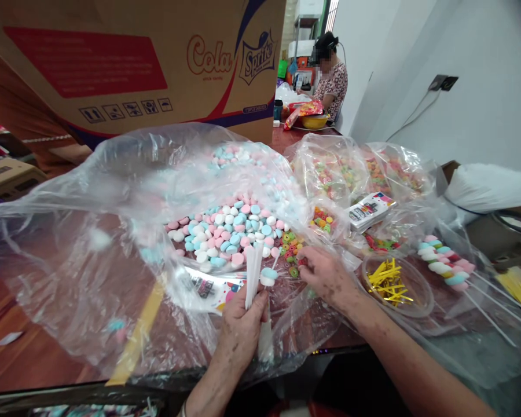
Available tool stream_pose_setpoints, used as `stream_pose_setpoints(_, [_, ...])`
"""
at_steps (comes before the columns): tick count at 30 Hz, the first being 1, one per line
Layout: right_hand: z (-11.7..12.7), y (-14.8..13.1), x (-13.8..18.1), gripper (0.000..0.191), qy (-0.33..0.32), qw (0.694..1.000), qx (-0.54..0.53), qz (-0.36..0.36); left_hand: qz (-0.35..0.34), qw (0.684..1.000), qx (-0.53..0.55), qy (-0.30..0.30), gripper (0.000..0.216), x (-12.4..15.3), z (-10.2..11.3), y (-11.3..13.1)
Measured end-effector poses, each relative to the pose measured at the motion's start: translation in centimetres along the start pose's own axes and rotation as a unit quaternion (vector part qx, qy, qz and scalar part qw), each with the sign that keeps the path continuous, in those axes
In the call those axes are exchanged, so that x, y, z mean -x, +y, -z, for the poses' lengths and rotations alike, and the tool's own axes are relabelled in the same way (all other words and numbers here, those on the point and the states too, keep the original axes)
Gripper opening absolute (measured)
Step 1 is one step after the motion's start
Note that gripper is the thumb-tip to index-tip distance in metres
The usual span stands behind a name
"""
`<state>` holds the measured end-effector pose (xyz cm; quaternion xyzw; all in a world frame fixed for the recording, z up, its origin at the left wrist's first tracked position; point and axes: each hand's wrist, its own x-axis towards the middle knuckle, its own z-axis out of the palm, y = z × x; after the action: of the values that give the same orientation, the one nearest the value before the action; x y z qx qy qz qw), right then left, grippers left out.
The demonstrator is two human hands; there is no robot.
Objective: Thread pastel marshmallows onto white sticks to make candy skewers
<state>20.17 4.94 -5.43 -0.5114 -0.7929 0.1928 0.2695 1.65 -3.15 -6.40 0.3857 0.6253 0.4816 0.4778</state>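
My left hand (241, 323) is closed round a bundle of white sticks (253, 272); one stick carries a blue and white marshmallow (268, 276) at its tip. My right hand (325, 274) reaches into a small pile of coloured ring candies (289, 246), fingers pinched at them; whether it holds one I cannot see. Just beyond lies a big open plastic bag (113, 191) with a heap of pink, blue and white marshmallows (228, 234).
A clear bowl of yellow twist ties (389, 282) stands to the right, with finished marshmallow skewers (446, 263) beyond it. More candy bags (356, 171) lie behind. A large cardboard box (134, 58) stands at the back. Another person (330, 78) sits far off.
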Motion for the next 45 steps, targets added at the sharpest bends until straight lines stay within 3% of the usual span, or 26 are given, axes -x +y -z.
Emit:
stream_pose_setpoints(2, [0.3, -0.2, -0.3, 0.010, 0.019, 0.979, -0.196, -0.054, -0.023, 0.998, -0.035, -0.038, 0.020, -0.1, 0.3, -0.3])
stream_pose_setpoints(5, [0.9, -1.0, -0.7, 0.017, 0.017, 0.881, -0.451, -0.141, -0.046, 0.994, -0.076, -0.061, 0.020, -0.1, 0.6, -0.5])
stream_pose_setpoints(7, [1.1, -1.4, -1.0, 0.021, 0.017, 0.841, -0.513, -0.172, -0.054, 0.992, -0.090, -0.070, 0.021, -0.1, 0.7, -0.5])
stream_pose_setpoints(10, [1.3, -1.6, -1.3, 0.022, 0.014, 0.825, -0.535, -0.183, -0.066, 0.990, -0.099, -0.081, 0.022, 0.1, 0.7, -0.3])
stream_pose_setpoints(17, [0.6, -1.0, -1.4, 0.022, 0.001, 0.826, -0.539, -0.166, -0.067, 0.987, -0.112, -0.089, 0.021, 0.1, 0.5, 0.0])
stream_pose_setpoints(26, [0.6, -0.3, -1.1, 0.024, -0.010, 0.941, -0.334, -0.046, -0.067, 0.989, -0.101, -0.085, 0.025, 0.1, 0.5, 0.4])
stream_pose_setpoints(34, [0.2, -0.5, -0.9, 0.029, 0.012, 0.953, -0.299, -0.057, -0.063, 0.990, -0.104, -0.076, 0.023, 0.1, 0.5, 0.3])
stream_pose_setpoints(38, [0.0, -0.9, -0.5, 0.030, 0.059, 0.978, -0.195, 0.035, -0.059, 0.990, -0.102, -0.076, 0.026, 0.1, 0.5, 0.2])
stream_pose_setpoints(42, [-1.0, -1.7, 0.3, 0.040, 0.098, 0.981, -0.126, 0.111, -0.059, 0.992, -0.091, -0.070, 0.028, 0.0, 0.5, 0.0])
stream_pose_setpoints(45, [-1.8, -2.4, 0.9, 0.045, 0.090, 0.975, -0.076, 0.187, -0.067, 0.993, -0.076, -0.059, 0.026, 0.0, 0.5, 0.0])
